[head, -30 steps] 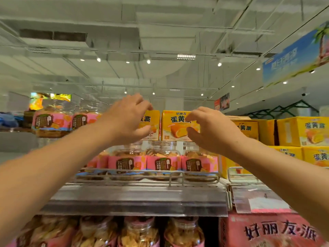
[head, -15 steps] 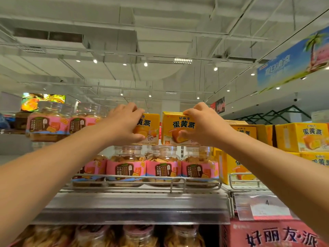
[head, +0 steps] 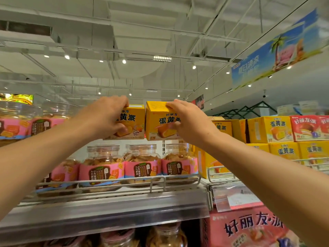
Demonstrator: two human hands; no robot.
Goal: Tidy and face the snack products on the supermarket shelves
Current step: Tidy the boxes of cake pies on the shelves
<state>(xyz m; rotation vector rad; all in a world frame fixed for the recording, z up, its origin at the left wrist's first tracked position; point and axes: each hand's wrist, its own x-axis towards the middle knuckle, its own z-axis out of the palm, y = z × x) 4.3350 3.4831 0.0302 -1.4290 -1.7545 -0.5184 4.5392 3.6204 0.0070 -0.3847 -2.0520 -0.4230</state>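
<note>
Far left, pink-labelled jars [head: 16, 125] stand stacked high. The left hand [head: 105, 118] grips the left box [head: 132, 122], fingers curled over its top and thumb on its front. Just beside it, the right hand [head: 188, 122] clamps the right box [head: 158, 120] the same way (this box tilts forward, top face showing). Both boxes sit above a jar row [head: 142, 164] behind the shelf rail [head: 158, 180]. Further right, yellow boxes [head: 270, 129] are stacked beside red boxes [head: 306, 127].

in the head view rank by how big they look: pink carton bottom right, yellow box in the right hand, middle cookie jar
1. pink carton, though nearest the camera
2. yellow box held by the right hand; the middle cookie jar looks about alike, so unranked
</note>
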